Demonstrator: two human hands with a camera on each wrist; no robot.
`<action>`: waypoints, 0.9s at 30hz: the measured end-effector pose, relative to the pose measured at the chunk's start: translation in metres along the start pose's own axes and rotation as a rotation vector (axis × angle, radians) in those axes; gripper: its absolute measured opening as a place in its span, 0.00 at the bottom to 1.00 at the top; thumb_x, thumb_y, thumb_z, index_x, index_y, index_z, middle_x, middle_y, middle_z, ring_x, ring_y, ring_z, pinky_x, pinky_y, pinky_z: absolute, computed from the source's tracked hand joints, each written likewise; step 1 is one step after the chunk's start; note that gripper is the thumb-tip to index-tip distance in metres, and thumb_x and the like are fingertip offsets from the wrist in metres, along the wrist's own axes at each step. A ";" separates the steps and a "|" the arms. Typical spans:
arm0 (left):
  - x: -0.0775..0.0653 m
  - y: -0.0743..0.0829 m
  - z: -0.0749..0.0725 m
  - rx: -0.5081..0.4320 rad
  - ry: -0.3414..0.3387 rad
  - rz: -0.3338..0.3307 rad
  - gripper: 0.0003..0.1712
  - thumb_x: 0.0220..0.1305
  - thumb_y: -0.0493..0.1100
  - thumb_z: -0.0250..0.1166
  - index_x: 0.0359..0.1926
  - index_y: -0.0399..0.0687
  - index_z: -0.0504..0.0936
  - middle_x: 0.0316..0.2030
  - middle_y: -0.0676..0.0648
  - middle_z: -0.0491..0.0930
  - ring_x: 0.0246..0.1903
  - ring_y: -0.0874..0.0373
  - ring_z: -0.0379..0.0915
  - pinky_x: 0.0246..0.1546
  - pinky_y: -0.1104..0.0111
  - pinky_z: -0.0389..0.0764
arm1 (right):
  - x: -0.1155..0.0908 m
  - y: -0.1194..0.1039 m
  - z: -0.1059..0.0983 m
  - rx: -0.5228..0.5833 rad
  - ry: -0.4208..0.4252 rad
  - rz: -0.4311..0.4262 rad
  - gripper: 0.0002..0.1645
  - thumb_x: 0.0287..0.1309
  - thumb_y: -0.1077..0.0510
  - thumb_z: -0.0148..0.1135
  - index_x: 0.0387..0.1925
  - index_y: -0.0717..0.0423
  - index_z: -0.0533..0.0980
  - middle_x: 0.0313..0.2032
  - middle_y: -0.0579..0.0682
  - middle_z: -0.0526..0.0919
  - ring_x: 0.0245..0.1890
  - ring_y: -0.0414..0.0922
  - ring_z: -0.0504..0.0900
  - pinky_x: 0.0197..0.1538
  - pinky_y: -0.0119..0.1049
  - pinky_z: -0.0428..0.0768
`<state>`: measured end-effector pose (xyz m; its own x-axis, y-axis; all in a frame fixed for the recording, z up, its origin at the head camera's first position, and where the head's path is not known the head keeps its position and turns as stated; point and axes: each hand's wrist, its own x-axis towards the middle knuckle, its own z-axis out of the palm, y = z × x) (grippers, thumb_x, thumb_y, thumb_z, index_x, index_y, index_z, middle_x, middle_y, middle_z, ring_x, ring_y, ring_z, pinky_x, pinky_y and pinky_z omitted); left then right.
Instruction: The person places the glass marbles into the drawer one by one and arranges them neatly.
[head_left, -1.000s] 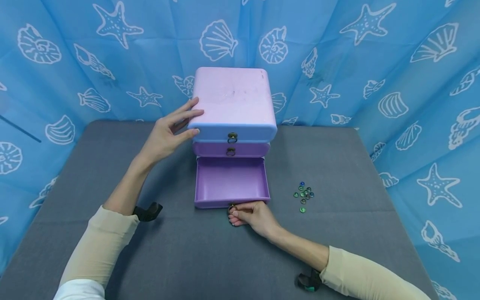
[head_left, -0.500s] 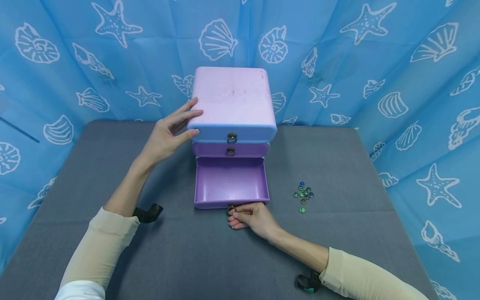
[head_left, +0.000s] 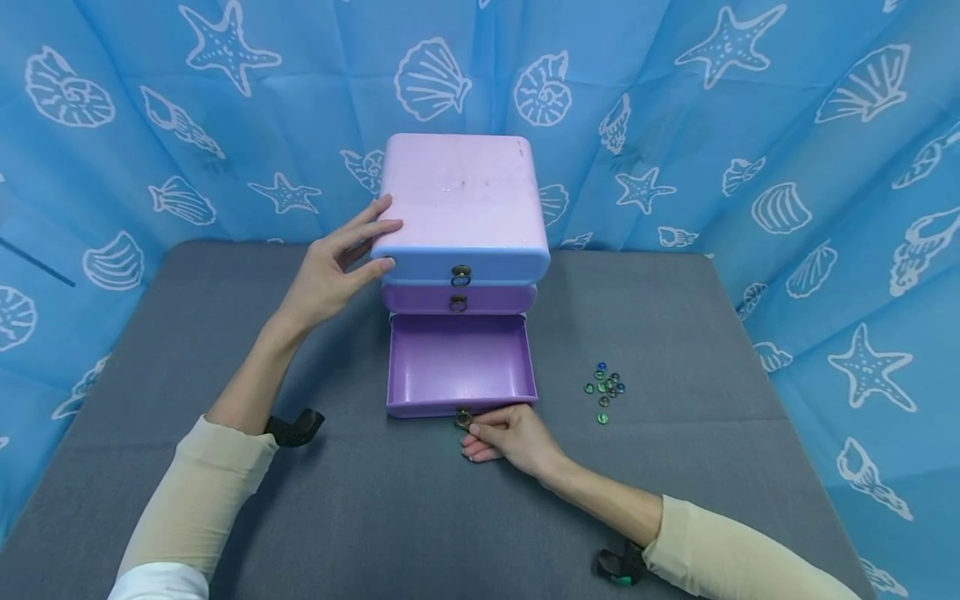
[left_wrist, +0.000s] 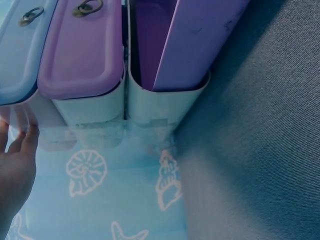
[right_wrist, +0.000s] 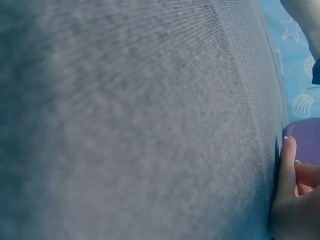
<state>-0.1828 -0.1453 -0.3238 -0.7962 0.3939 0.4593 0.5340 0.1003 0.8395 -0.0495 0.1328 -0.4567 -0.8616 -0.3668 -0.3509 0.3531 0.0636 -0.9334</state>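
Pinching ring pull point(head_left: 464, 419) with fingers of right hand point(head_left: 519, 436), nearer of two; facing pulled-out bottom drawer point(head_left: 431, 410) just far of fingertips, front lengthwise left to right; resting left hand point(head_left: 328, 265), fingers extended, on upper left edge of cabinet point(head_left: 461, 196)

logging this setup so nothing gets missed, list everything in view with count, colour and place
chest: one, pale pink, back middle of table
top drawer: one, blue, under chest top
middle drawer: one, purple, below the blue one
bottom drawer: one, purple, pulled out
ring pulls: three, dark brass, one per drawer
glass beads: about eleven, mostly green and blue, right of chest
table: one, grey, under everything
curtain: blue with white sea shapes, behind and at sides
wrist gear: two, black, near cuffs
sleeves: two, beige, on arms
left hand: one, bare, against chest's left edge
right hand: one, bare, at bottom ring
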 end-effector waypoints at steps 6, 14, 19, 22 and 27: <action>-0.001 -0.001 0.000 -0.014 0.001 0.003 0.25 0.65 0.25 0.61 0.64 0.29 0.73 0.75 0.39 0.57 0.75 0.52 0.49 0.71 0.61 0.61 | -0.003 0.000 -0.007 -0.012 -0.023 0.019 0.15 0.67 0.68 0.59 0.50 0.78 0.78 0.37 0.66 0.86 0.33 0.45 0.89 0.42 0.38 0.86; 0.000 -0.001 0.000 -0.025 0.004 0.006 0.25 0.65 0.24 0.61 0.63 0.29 0.73 0.74 0.39 0.57 0.75 0.51 0.50 0.70 0.63 0.61 | -0.006 -0.002 -0.017 -0.018 -0.131 -0.068 0.16 0.68 0.66 0.58 0.50 0.77 0.78 0.40 0.68 0.86 0.33 0.44 0.88 0.42 0.42 0.86; 0.000 -0.002 -0.001 -0.034 0.009 0.006 0.25 0.64 0.23 0.61 0.63 0.28 0.73 0.74 0.39 0.57 0.75 0.52 0.49 0.70 0.63 0.61 | -0.006 -0.006 -0.025 -0.080 -0.185 -0.132 0.15 0.68 0.65 0.59 0.49 0.74 0.79 0.41 0.68 0.85 0.33 0.44 0.88 0.41 0.44 0.86; 0.000 -0.003 -0.001 -0.033 0.007 0.004 0.25 0.65 0.23 0.61 0.63 0.28 0.73 0.75 0.39 0.57 0.75 0.52 0.49 0.71 0.63 0.61 | -0.007 -0.007 -0.031 -0.157 -0.218 -0.151 0.15 0.69 0.63 0.59 0.49 0.71 0.80 0.41 0.66 0.86 0.33 0.46 0.87 0.37 0.45 0.86; 0.000 -0.004 0.000 -0.033 0.004 0.002 0.25 0.65 0.24 0.61 0.63 0.29 0.73 0.75 0.40 0.56 0.75 0.52 0.49 0.71 0.62 0.60 | -0.012 -0.012 -0.041 -0.263 -0.288 -0.171 0.15 0.71 0.60 0.57 0.52 0.66 0.81 0.43 0.61 0.87 0.35 0.50 0.87 0.37 0.46 0.86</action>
<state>-0.1843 -0.1457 -0.3270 -0.7961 0.3907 0.4621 0.5261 0.0696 0.8476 -0.0585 0.1740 -0.4446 -0.7494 -0.6344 -0.1893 0.0773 0.2001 -0.9767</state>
